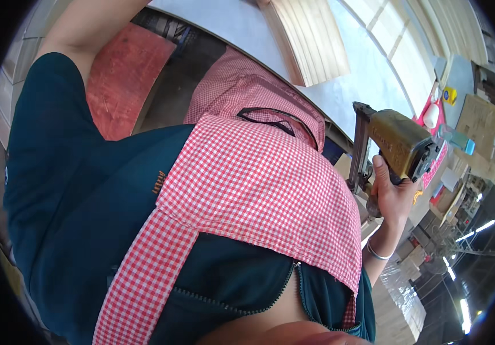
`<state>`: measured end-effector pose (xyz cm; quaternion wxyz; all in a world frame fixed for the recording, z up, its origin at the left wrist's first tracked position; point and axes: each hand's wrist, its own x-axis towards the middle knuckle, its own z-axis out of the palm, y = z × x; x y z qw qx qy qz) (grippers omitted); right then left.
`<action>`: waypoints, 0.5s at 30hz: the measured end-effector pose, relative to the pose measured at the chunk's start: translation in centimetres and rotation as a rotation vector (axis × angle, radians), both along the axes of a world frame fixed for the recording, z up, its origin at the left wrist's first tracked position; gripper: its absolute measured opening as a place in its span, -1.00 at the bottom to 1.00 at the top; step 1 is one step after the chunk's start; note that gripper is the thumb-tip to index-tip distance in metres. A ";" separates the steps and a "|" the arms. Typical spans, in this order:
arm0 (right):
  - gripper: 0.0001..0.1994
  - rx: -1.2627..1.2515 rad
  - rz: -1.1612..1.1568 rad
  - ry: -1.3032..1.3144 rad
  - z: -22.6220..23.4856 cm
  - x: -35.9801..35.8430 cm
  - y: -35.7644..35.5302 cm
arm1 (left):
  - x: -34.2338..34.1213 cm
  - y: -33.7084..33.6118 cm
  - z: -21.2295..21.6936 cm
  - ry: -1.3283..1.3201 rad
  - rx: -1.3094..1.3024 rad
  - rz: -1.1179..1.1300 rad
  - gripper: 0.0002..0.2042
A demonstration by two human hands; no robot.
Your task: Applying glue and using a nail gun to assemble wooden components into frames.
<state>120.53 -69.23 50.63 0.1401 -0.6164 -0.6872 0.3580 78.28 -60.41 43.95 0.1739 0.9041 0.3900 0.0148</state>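
Observation:
My right hand is wrapped round a pneumatic nail gun with a worn, brownish-yellow body and a dark metal nose. The nail gun is held up beside the right part of the worktable. A pale wooden piece with visible grain rests on the table, its near end close to the edge. My left forearm reaches out over the upper edge of the picture. Only a sliver of my left hand shows, at the far end of the wooden piece; its grip is cut off.
The white worktable runs across in front of me. A reddish board lies low at the left. Beyond the table's right end are a yellow tape measure, a white rounded object and cardboard. Long pale boards lie at the far right.

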 end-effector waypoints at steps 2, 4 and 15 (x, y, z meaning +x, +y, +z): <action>-0.62 -0.012 -0.056 0.000 0.2 0.6 -0.2 | 2.1 -0.1 -1.9 0.061 0.064 -0.036 -0.23; -0.64 -0.029 -0.116 -0.008 0.7 1.3 -0.5 | 5.6 -1.7 -7.6 -0.171 0.411 0.337 -0.28; -0.75 -0.051 -0.221 -0.058 0.1 0.8 2.6 | 17.8 -3.2 -6.5 -0.100 0.309 0.612 -0.39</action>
